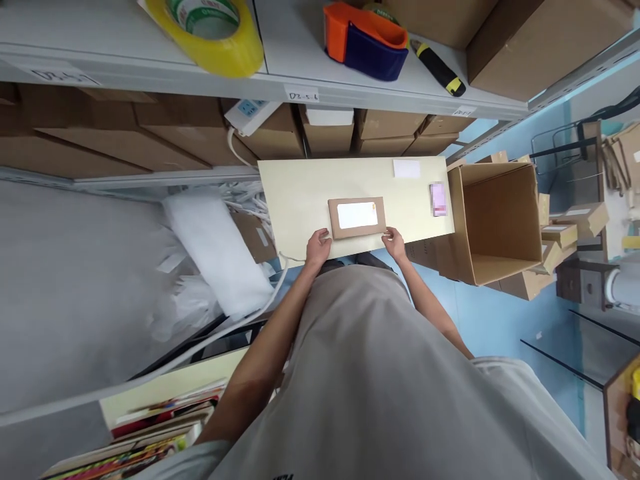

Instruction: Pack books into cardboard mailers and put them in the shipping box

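A flat brown cardboard box (358, 231) with a white label (357, 215) on its top lies on the pale yellow table (295, 200). At its near left corner is my left hand (318, 247), fingers slightly bent and apart, pointing toward the box edge. My right hand (395, 243) sits by the near right corner with its thumb and fingers parted, the fingertips at or very close to the cardboard. Whether either hand touches the box is hard to tell. Neither hand is wrapped around anything.
A white slip (407, 169) and a pink packet (438, 199) lie on the table's right part. To the right stands a large open carton (500, 220). Above, a shelf (295, 40) holds yellow tape (225, 53), a tape dispenser (367, 40) and a utility knife (440, 68). A white cable (240, 323) runs at left.
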{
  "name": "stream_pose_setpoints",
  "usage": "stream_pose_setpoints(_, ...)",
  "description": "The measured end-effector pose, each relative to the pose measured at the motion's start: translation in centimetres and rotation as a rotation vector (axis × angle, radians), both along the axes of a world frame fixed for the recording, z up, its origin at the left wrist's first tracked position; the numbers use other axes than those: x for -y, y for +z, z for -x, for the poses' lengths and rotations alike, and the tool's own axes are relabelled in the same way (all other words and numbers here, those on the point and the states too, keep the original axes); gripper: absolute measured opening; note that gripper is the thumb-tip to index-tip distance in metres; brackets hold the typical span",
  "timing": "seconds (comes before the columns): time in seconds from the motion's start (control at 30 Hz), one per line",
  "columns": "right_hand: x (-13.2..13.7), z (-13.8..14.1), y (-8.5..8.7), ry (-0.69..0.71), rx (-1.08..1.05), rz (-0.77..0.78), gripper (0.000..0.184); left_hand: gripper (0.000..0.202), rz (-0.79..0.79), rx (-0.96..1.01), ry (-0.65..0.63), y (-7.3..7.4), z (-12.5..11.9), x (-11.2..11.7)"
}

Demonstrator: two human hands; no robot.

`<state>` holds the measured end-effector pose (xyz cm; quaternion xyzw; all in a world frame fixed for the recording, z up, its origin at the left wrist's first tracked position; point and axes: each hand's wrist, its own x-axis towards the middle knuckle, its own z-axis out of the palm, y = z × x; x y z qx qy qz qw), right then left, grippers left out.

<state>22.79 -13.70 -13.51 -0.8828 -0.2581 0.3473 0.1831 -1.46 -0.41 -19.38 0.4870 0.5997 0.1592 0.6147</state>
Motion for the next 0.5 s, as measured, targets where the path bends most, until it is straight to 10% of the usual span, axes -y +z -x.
stream_pose_setpoints(0.3,-1.0,1.0,-0.4,-0.068,0.005,-0.161,0.053,0.042,-0.029,0.075,0.037,0.9,-0.6,-1.1)
stream_pose_setpoints(0.5,-4.6,-3.5,5.5,0.022,0.265,-0.417,0.058,0.036,-0.245,0.052,0.148,2.6,-1.2,-2.1)
